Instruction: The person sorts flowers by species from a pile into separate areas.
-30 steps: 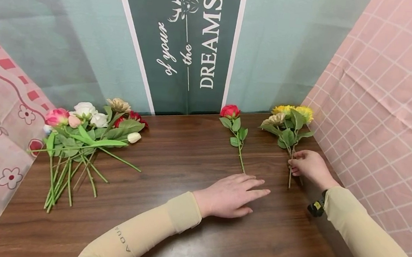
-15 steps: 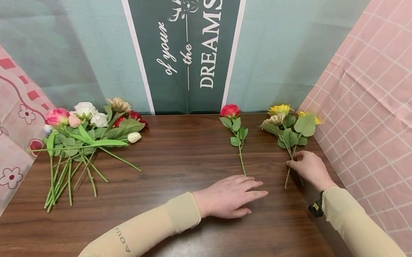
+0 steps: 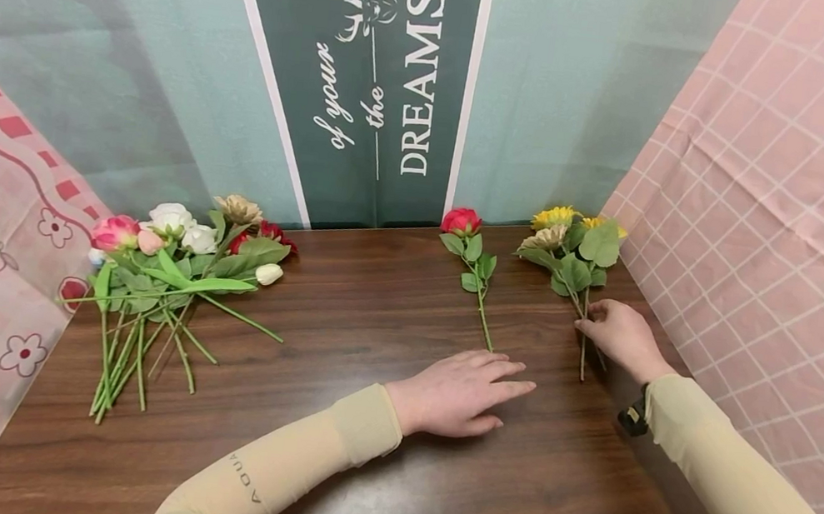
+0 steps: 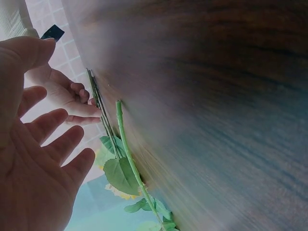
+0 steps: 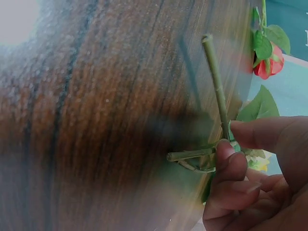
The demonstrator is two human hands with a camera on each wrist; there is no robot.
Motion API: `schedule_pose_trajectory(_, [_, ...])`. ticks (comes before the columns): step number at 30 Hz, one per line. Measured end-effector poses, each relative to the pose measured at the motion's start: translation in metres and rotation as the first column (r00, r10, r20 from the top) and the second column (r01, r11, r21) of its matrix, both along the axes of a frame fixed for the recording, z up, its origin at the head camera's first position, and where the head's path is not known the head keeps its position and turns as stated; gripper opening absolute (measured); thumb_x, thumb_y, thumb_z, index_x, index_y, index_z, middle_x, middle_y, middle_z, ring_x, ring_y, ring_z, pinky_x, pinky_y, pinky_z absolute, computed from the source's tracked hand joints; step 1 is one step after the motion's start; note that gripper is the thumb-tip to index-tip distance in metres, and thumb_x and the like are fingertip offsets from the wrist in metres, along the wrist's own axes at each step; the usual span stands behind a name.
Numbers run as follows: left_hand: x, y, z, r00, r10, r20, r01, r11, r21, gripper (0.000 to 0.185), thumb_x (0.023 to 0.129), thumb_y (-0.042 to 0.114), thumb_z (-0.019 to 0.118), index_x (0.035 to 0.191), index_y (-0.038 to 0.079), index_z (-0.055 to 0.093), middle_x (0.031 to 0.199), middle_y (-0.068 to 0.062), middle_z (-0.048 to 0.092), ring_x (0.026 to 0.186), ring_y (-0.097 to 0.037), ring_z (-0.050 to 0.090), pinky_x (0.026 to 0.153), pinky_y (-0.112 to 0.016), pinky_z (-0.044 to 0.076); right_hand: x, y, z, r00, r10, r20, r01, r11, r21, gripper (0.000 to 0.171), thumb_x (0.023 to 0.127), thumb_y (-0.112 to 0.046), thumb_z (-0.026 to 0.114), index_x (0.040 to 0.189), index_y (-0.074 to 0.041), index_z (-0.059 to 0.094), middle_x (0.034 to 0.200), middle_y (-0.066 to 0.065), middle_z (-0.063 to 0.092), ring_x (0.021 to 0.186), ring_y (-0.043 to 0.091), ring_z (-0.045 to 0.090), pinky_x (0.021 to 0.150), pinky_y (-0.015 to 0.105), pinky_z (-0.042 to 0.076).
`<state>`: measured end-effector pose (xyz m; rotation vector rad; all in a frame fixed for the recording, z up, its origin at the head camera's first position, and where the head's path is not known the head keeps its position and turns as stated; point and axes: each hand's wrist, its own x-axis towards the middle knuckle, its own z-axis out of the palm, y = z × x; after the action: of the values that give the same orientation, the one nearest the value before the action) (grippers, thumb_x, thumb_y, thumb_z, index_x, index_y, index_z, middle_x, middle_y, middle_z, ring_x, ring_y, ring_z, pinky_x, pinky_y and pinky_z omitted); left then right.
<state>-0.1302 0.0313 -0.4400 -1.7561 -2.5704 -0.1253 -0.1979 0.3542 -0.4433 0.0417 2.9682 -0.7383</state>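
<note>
Sorting barely begun: right hand [image 3: 618, 333] pinching yellow stems [image 3: 584, 325], left hand [image 3: 461, 392] flat (open) on surface [image 3: 344, 325]; rose [image 3: 461, 222] separated, pile [image 3: 170, 265] left.

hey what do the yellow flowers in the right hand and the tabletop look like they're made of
The yellow sunflower bunch with green leaves, which the right hand pinches by the stems, looks artificial: stiff, uniform, plastic-like stems and matte, fabric-like leaves. The dark brown wood-grain table seems to be laminate or varnished wood, with a soft sheen; I cannot tell which.
</note>
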Motion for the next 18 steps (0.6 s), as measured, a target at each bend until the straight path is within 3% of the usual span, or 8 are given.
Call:
schedule_pose_trajectory(7, [-0.003, -0.004, -0.003, 1.000, 0.016, 0.003, -0.016, 1.000, 0.023, 0.068, 0.102, 0.043, 0.061, 0.160, 0.019, 0.036, 0.162, -0.007, 0.037, 0.147, -0.026, 0.035, 0.123, -0.037, 0.024, 0.003, -0.002, 0.006, 0.999, -0.006, -0.036, 0.006, 1.000, -0.010, 0.058, 0.101, -0.036, 0.061, 0.130, 0.015, 0.056, 0.112, 0.031, 0.066, 0.097, 0.042, 0.065, 0.079, 0.057, 0.052])
schedule_pose_trajectory(11, [-0.007, -0.012, -0.002, 0.999, 0.040, 0.015, -0.040, 0.999, 0.015, 0.068, 0.102, 0.043, 0.060, 0.161, 0.021, 0.035, 0.163, -0.007, 0.035, 0.147, -0.025, 0.034, 0.123, -0.038, 0.023, 0.006, -0.008, 0.010, 0.994, 0.007, -0.108, -0.009, 1.000, -0.010, 0.056, 0.103, -0.034, 0.059, 0.133, 0.012, 0.054, 0.114, 0.030, 0.066, 0.098, 0.042, 0.065, 0.080, 0.058, 0.051])
schedule_pose_trajectory(15, [-0.015, -0.027, -0.002, 0.998, 0.069, 0.005, -0.070, 0.997, 0.031, 0.067, 0.102, 0.041, 0.061, 0.160, 0.019, 0.037, 0.161, -0.009, 0.039, 0.146, -0.026, 0.037, 0.122, -0.041, 0.026, 0.006, -0.024, 0.013, 0.975, 0.069, -0.211, -0.062, 0.997, 0.036, 0.051, 0.102, -0.030, 0.061, 0.136, 0.008, 0.057, 0.106, 0.024, 0.065, 0.093, 0.039, 0.062, 0.078, 0.057, 0.048])
schedule_pose_trajectory(18, [-0.022, -0.044, -0.001, 0.994, 0.107, 0.010, -0.108, 0.993, 0.057, 0.066, 0.101, 0.039, 0.063, 0.158, 0.018, 0.040, 0.159, -0.010, 0.042, 0.145, -0.028, 0.039, 0.121, -0.043, 0.028, 0.008, -0.042, 0.017, 0.950, 0.136, -0.280, -0.117, 0.990, 0.082, 0.049, 0.101, -0.029, 0.064, 0.136, 0.006, 0.059, 0.110, 0.025, 0.064, 0.101, 0.044, 0.058, 0.085, 0.060, 0.045])
